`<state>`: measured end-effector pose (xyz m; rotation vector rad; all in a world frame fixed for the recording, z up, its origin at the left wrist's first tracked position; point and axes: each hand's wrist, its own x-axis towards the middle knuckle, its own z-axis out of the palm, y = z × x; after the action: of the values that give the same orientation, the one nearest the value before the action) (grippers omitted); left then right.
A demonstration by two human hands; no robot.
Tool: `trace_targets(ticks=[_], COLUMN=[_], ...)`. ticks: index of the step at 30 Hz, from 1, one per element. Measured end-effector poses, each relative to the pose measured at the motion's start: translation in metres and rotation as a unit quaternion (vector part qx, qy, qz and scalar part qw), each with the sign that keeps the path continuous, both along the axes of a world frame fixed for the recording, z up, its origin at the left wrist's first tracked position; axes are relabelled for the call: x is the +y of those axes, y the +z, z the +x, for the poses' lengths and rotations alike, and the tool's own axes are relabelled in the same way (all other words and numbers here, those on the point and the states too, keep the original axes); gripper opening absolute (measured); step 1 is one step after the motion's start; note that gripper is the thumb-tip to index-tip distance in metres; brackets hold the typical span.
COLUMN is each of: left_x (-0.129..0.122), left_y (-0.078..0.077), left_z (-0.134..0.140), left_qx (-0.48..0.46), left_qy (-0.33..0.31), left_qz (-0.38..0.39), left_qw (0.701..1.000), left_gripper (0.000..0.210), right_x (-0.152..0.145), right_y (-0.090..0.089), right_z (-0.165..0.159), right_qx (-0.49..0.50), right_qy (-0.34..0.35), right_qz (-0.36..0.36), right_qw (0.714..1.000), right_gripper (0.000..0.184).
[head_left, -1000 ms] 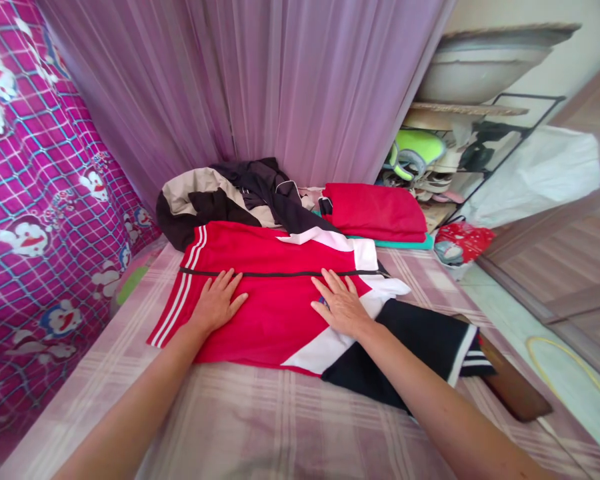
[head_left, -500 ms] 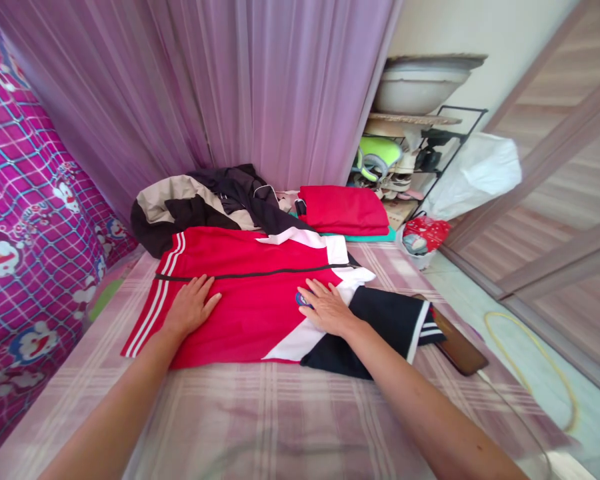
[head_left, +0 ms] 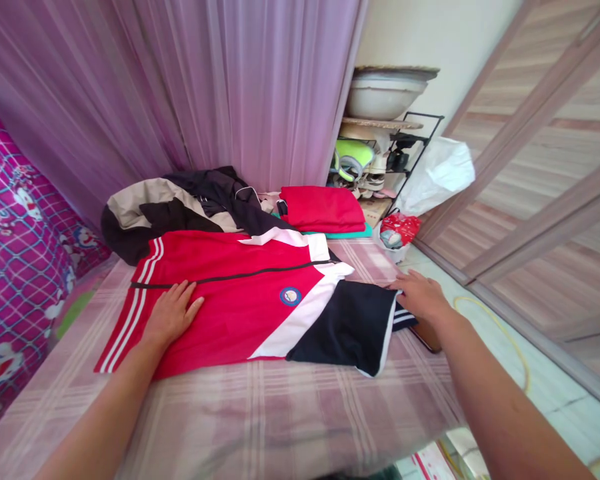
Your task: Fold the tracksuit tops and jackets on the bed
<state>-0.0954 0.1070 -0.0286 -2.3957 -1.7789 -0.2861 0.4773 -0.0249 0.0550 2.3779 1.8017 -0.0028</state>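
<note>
A red, white and black zip jacket (head_left: 220,320) with a round blue badge lies front up on a bed or table covered by a checked cloth (head_left: 280,413). Its white-striped hem is at the left, its white collar at the right. My left hand (head_left: 173,313) rests flat on the red body near the hem, fingers spread. My right hand (head_left: 423,297) is at the white-edged end of the black sleeve (head_left: 343,323), thumb and fingers closed on its far corner. A striped dark cuff shows beneath that edge. A phone (head_left: 427,335) lies partly hidden under my right hand.
Behind the jacket are a rumpled black-and-beige garment (head_left: 180,207) and a folded red stack (head_left: 323,208). A purple curtain (head_left: 260,87) hangs at the back. Right of it stand a shoe rack (head_left: 415,153), a white bag (head_left: 440,170) and wooden doors (head_left: 530,200).
My right hand has moved from the jacket's badge rightward to the sleeve end, uncovering the badge. My left hand stays on the red body. The view has turned to the right.
</note>
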Motion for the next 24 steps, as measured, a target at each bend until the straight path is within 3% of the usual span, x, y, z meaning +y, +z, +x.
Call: trace_targets(ticks=[2,4,5,7,9,12,14,16,19,22,24], left_x=[0.000,-0.001,-0.001,-0.002,-0.003,-0.004,-0.004,-0.005,-0.005,-0.005,-0.005], left_y=[0.000,0.001,0.002,0.003,0.004,0.005,0.006,0.006,0.007,0.006,0.004], left_z=[0.000,0.001,0.001,0.002,0.002,0.003,0.004,0.005,0.005,0.004,0.004], left_qx=[-0.001,0.001,0.003,0.004,0.002,-0.002,-0.004,-0.004,-0.006,-0.007,-0.004], left_qy=[-0.001,-0.001,-0.001,-0.001,-0.003,-0.004,-0.003,-0.002,-0.006,-0.007,-0.004], left_qz=[0.000,-0.001,-0.001,-0.001,0.000,-0.002,-0.003,-0.002,-0.005,-0.007,-0.005], left_qw=[1.000,1.000,1.000,1.000,1.000,1.000,1.000,1.000,1.000,1.000,1.000], left_gripper=[0.062,0.062,0.062,0.062,0.062,0.063,0.063,0.062,0.062,0.064,0.066], right_x=[-0.001,-0.001,-0.001,-0.002,-0.003,-0.007,-0.011,-0.013,-0.010,0.004,0.016], right_y=[0.004,0.014,0.021,0.036,0.051,0.067,0.074,0.082,0.091,0.088,0.078], right_z=[-0.001,-0.007,-0.010,-0.016,-0.019,-0.019,-0.019,-0.024,-0.043,-0.070,-0.084], right_qx=[0.067,0.213,0.306,0.478,0.585,0.645,0.655,0.649,0.611,0.543,0.503], right_qy=[-0.001,-0.039,-0.068,-0.124,-0.153,-0.147,-0.138,-0.107,0.026,0.159,0.192], right_qz=[0.047,0.093,0.116,0.149,0.163,0.178,0.181,0.144,-0.026,-0.209,-0.263], right_qw=[0.997,0.972,0.943,0.857,0.779,0.728,0.720,0.739,0.791,0.798,0.801], right_gripper=[0.035,0.032,0.033,0.036,0.039,0.034,0.028,0.026,0.030,0.041,0.050])
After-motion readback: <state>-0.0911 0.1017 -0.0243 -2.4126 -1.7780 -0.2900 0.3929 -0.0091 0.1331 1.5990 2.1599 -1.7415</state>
